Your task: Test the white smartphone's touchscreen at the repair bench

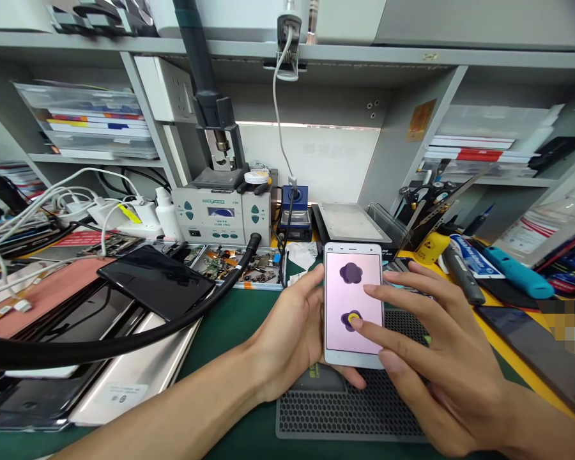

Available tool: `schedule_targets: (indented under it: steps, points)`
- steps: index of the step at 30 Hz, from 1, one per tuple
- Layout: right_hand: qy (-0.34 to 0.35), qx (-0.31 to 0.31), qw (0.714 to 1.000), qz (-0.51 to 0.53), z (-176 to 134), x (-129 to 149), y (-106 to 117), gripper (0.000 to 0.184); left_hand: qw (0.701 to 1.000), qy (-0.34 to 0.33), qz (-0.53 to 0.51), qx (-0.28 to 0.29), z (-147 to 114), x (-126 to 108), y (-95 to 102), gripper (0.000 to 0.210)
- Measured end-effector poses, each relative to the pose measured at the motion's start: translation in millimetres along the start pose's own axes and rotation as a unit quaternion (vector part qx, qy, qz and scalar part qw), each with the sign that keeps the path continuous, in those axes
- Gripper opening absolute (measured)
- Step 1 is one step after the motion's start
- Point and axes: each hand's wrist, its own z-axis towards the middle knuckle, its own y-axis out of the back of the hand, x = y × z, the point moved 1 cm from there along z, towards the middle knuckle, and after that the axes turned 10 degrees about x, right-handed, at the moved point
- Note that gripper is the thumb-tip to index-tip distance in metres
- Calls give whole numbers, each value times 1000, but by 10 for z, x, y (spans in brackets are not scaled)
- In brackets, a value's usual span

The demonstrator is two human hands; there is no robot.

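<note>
A white smartphone (353, 361) stands tilted toward me, its lit screen pale pink with two dark purple flower-like shapes and a yellow ring on the lower one. My left hand (292, 326) grips the phone from its left side and from behind, thumb along the edge and a fingertip showing under the bottom. My right hand (441, 345) is spread in front of the phone's right half. Its index fingertip is at the yellow ring, and another finger hovers near the screen's right edge. Beneath both hands lies a grey honeycomb mat (345, 415).
A rework station (223, 217) stands behind, its thick black hose (124, 348) sweeping across the left. Phones and panels, including a black phone (156, 281), pile up there. A parts tray (263, 271) holds small components. Tweezers and tools (424, 198) stand at right, near a teal tool (517, 271).
</note>
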Motion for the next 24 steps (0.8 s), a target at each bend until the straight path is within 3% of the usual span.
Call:
schedule_targets:
  steps: [12,24]
  points:
    - [-3,1,1000,-1,13,-3,0,36,1000,2,4,-4,-12,8,-2,61]
    - [-78,-82,993,12,-14,10,136,30,1000,8,-1,-2,-1,-6,-6,65]
